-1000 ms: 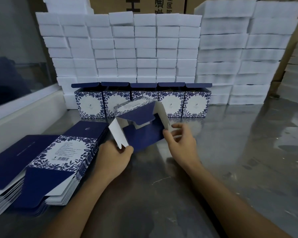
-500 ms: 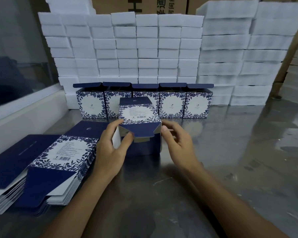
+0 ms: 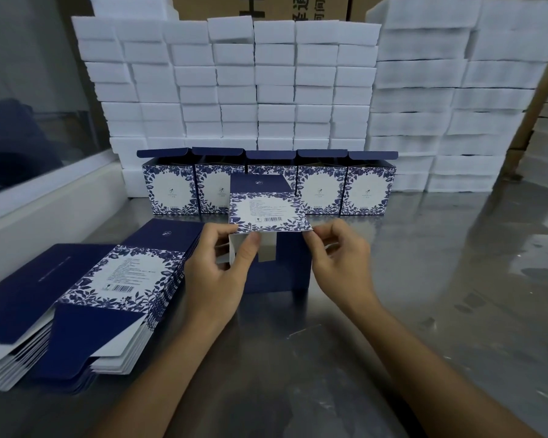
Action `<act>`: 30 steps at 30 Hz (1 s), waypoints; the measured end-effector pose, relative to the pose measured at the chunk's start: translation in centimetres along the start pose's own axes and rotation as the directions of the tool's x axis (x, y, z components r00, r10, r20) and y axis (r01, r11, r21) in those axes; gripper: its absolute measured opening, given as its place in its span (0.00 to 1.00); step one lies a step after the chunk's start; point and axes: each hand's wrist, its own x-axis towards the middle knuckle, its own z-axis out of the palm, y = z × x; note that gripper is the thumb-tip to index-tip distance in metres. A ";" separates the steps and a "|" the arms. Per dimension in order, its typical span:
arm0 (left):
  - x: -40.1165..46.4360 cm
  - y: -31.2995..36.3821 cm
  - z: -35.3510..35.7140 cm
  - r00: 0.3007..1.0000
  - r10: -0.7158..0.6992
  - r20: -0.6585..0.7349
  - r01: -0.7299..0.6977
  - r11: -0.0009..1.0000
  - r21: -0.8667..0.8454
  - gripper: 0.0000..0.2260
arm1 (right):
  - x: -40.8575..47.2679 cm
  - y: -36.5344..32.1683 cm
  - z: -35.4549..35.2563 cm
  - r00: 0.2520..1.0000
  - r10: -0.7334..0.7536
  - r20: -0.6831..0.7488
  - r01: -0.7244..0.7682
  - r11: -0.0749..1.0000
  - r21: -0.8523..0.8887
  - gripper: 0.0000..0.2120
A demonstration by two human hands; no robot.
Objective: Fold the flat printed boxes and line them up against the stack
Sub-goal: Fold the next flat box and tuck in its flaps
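In the head view, a half-formed printed box (image 3: 268,213) is held above the metal table (image 3: 424,295), just in front of a row of five folded boxes (image 3: 268,188). That row is lined up against the foot of a tall stack of white blocks (image 3: 234,90), each box open at the top with its navy lid flap raised. The left hand (image 3: 217,273) is clamped on the near left corner of the held box, its thumb pressed on a white inner flap beneath the barcode panel. The right hand (image 3: 339,260) is pinched on the near right corner of the same panel, fingers curled. The hands are kept apart, one at either corner. To the left of the held box, a pile of flat printed boxes (image 3: 86,295) is laid on the table, nearer the camera than the row.
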 end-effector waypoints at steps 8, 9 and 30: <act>0.4 -0.6 -0.4 1.000 0.003 0.005 -0.003 0.997 0.071 0.20 | -0.5 1.3 0.5 0.974 0.148 0.171 -0.137 0.988 -0.071 0.06; 0.4 -0.6 -0.5 1.000 0.004 0.007 -0.004 0.997 0.078 0.19 | -0.6 1.4 0.5 0.969 0.160 0.189 -0.145 0.985 -0.091 0.06; 0.6 -0.8 -0.6 1.000 0.008 0.015 -0.010 0.992 0.130 0.17 | -1.3 2.1 0.5 0.919 0.256 0.299 -0.205 0.960 -0.190 0.06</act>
